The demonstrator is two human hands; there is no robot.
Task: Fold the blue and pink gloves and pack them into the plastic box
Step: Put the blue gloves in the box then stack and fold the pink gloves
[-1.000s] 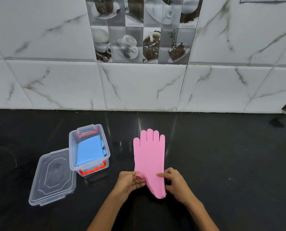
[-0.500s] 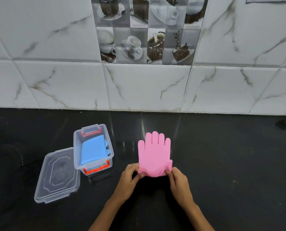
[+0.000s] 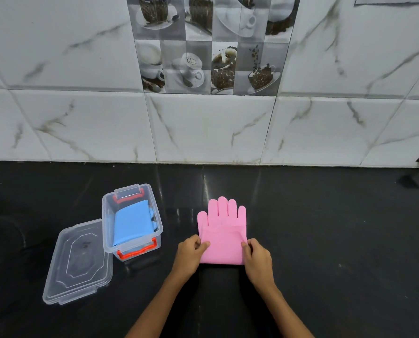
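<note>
The pink glove [image 3: 222, 230] lies flat on the black counter, fingers pointing toward the wall, its cuff folded up over the palm. My left hand [image 3: 190, 252] pinches the folded part's left edge and my right hand [image 3: 257, 256] pinches its right edge. To the left stands the clear plastic box [image 3: 131, 219] with orange latches, its top open. The folded blue glove [image 3: 132, 222] rests inside it, a few fingertips showing at its right side.
The box's clear lid [image 3: 77, 262] lies flat on the counter against the box's left front. The marble-tiled wall [image 3: 203, 128] closes off the counter at the back. Dark counter [image 3: 337, 240] stretches to the right of the glove.
Both hands lifted the pink glove's cuff end and folded it forward over the palm. The glove now looks about half as long. The box and lid have not moved.
</note>
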